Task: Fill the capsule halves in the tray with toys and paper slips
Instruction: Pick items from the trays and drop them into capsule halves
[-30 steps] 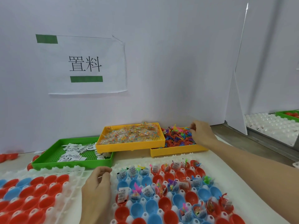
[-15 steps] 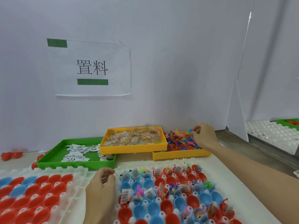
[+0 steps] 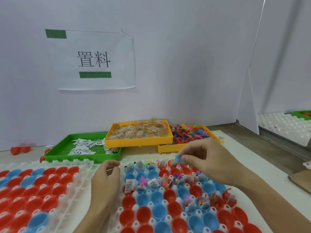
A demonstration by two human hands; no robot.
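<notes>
Above the far rows of the white tray (image 3: 239, 190), the right hand (image 3: 208, 163) pinches a small blue toy (image 3: 178, 159) between thumb and fingertips. The left hand (image 3: 105, 180) rests at the tray's left edge with its fingers curled; whether it holds anything cannot be told. Many red and blue capsule halves (image 3: 156, 211) in the tray's near rows stand empty, while most far-row halves already carry paper slips (image 3: 128, 184) or toys.

Procedure, as judged from this layout:
1. Select a half that lacks a toy.
2. Lower the toy until it sits inside the cup, then release.
3. Avoid brushing upright slips in neighbouring cups.
4. Take further toys from the yellow bin (image 3: 193, 134) beyond the tray, and slips from the green bin (image 3: 58, 149) beyond the tray's left corner.
</notes>
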